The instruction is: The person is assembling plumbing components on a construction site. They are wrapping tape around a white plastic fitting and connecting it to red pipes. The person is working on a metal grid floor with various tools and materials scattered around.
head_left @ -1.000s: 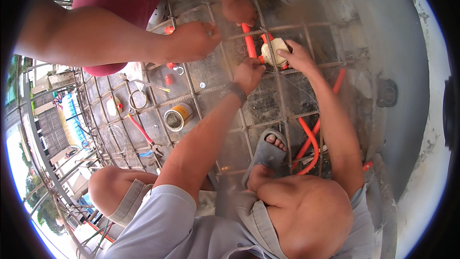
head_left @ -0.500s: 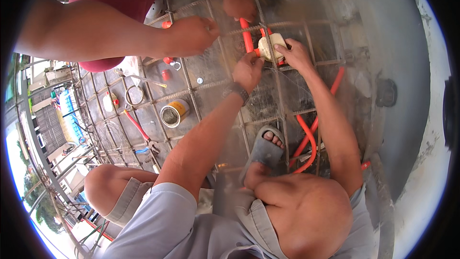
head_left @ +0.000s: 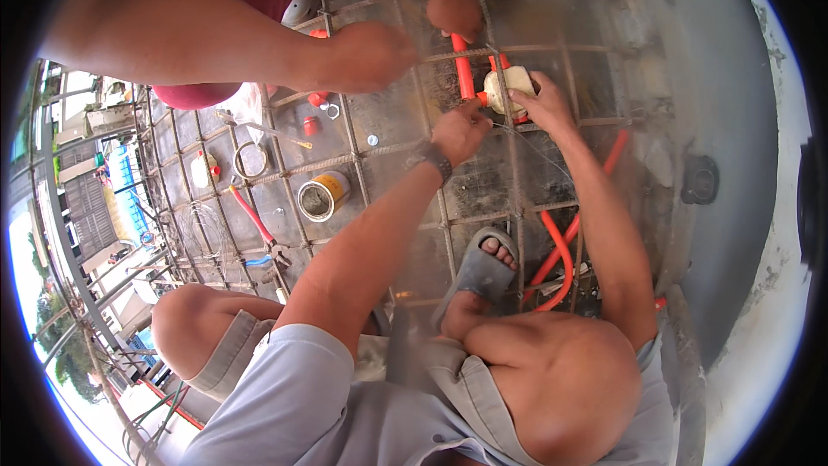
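Observation:
My right hand (head_left: 550,107) grips a cream-coloured junction box (head_left: 509,89) with orange fittings, thumb on its top face. The box sits among the rebar bars, at the end of an orange conduit (head_left: 463,67). My left hand (head_left: 461,132), with a dark band at the wrist, is just below the box's left fitting. Its fingers are pinched together; what they hold, if anything, is too small to make out. A thin wire (head_left: 543,154) runs close by. A co-worker's hand (head_left: 454,15) holds the conduit's far end, and their other hand (head_left: 371,58) hovers to the left, blurred.
A rebar grid (head_left: 362,157) covers the dark floor panel. To the left lie an open can (head_left: 323,196), red-handled pliers (head_left: 252,214), a hammer (head_left: 269,132), a tape roll (head_left: 250,160) and another box (head_left: 204,170). Orange conduits (head_left: 562,250) lie by my sandal (head_left: 486,265); a grey wall (head_left: 724,181) rises at right.
The whole view has shifted slightly, scene moving rightward. My left fingers have come off the box's fitting, a little toward me. My right hand keeps hold of the junction box.

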`<state>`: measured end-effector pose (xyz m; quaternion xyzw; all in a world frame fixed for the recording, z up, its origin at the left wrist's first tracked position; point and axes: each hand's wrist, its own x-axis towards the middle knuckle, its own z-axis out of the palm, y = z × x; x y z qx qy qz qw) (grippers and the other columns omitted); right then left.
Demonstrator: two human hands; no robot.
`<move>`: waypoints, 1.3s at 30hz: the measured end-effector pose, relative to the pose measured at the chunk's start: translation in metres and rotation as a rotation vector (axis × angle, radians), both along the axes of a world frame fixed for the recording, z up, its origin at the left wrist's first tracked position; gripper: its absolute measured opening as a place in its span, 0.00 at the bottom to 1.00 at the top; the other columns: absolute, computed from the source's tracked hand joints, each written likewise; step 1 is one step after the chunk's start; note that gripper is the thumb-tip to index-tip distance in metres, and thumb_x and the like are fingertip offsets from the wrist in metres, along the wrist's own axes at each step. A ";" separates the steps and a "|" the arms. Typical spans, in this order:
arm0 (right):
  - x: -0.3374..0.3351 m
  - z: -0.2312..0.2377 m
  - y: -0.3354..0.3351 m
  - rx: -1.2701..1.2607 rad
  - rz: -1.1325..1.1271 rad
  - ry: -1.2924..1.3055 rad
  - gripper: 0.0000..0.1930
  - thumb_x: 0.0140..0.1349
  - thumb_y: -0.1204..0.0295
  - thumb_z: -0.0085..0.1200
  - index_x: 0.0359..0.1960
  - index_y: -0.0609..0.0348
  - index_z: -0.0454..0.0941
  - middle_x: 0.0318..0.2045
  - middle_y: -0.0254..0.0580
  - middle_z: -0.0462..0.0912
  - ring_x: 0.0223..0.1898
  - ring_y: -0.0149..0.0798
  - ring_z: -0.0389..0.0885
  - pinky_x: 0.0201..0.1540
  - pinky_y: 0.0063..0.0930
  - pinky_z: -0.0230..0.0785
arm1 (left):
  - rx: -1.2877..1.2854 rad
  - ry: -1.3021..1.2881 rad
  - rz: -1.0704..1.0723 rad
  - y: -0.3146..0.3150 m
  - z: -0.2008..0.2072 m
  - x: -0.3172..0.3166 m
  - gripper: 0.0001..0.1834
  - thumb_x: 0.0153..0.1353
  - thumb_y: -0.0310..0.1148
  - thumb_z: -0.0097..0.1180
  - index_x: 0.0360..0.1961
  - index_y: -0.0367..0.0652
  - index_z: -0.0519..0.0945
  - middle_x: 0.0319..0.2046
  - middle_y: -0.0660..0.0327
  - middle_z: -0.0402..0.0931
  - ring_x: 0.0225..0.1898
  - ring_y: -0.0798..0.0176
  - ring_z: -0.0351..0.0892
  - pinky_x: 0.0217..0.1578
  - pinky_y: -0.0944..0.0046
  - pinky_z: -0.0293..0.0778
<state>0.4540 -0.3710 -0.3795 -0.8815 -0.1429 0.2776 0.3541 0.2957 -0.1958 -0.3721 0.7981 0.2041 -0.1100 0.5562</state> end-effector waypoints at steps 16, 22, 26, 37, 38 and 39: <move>0.001 0.078 -0.003 -0.420 0.000 -0.347 0.43 0.54 0.53 0.77 0.72 0.51 0.74 0.60 0.55 0.81 0.60 0.58 0.85 0.61 0.51 0.78 | -0.222 0.216 -0.394 0.015 0.001 0.029 0.27 0.67 0.35 0.64 0.66 0.41 0.81 0.46 0.55 0.88 0.47 0.59 0.89 0.49 0.57 0.82; -0.002 0.064 -0.041 -0.139 -0.143 -0.353 0.38 0.52 0.62 0.80 0.66 0.56 0.80 0.60 0.53 0.86 0.61 0.53 0.85 0.64 0.44 0.76 | -0.607 0.626 -0.005 0.018 0.011 0.056 0.19 0.75 0.44 0.56 0.59 0.47 0.84 0.50 0.63 0.88 0.46 0.65 0.89 0.39 0.57 0.81; -0.002 0.056 -0.057 -0.019 -0.164 -0.347 0.40 0.50 0.63 0.82 0.66 0.58 0.79 0.59 0.54 0.85 0.60 0.54 0.84 0.63 0.46 0.76 | -0.578 0.658 -0.081 0.016 0.010 0.066 0.18 0.75 0.45 0.55 0.55 0.47 0.86 0.50 0.63 0.88 0.45 0.65 0.90 0.37 0.59 0.80; -0.006 0.054 -0.048 -0.022 -0.159 -0.293 0.41 0.49 0.61 0.81 0.67 0.56 0.79 0.61 0.53 0.83 0.61 0.55 0.83 0.63 0.46 0.77 | -0.548 0.725 -0.045 0.009 0.013 0.070 0.14 0.73 0.42 0.57 0.51 0.48 0.86 0.49 0.65 0.89 0.45 0.65 0.91 0.38 0.56 0.81; -0.007 0.052 -0.049 -0.039 -0.164 -0.297 0.41 0.50 0.60 0.81 0.67 0.56 0.79 0.61 0.53 0.83 0.61 0.54 0.83 0.63 0.46 0.77 | -0.533 0.715 -0.050 0.008 0.015 0.068 0.14 0.73 0.42 0.57 0.51 0.47 0.86 0.49 0.64 0.89 0.45 0.65 0.91 0.38 0.56 0.81; -0.008 0.051 -0.050 -0.067 -0.170 -0.300 0.41 0.50 0.60 0.81 0.67 0.56 0.79 0.61 0.53 0.83 0.62 0.54 0.83 0.64 0.46 0.76 | -0.519 0.691 -0.055 0.008 0.015 0.067 0.15 0.73 0.42 0.57 0.51 0.46 0.86 0.48 0.64 0.89 0.45 0.65 0.91 0.39 0.56 0.81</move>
